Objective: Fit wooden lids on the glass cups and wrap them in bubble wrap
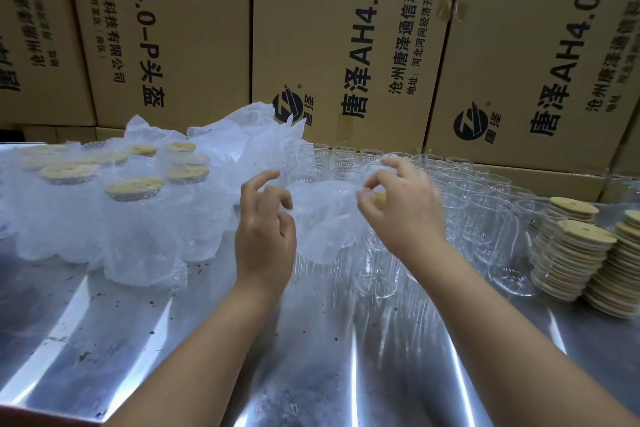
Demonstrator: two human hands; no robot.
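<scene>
A glass cup with a wooden lid stands at the table's middle, draped in a sheet of bubble wrap (322, 215); only a sliver of its lid (380, 197) shows. My left hand (265, 229) pinches the wrap's left edge. My right hand (403, 208) pinches its right edge by the lid. Several bare glass cups (485, 219) stand in rows behind and to the right. At the far right are stacks of wooden lids (575, 253).
On the left sit several lidded cups wrapped in bubble wrap (133, 189), with loose wrap (242, 142) heaped behind them. The steel table (207, 340) runs to a red front edge at lower left. Cardboard boxes (346, 46) wall off the back.
</scene>
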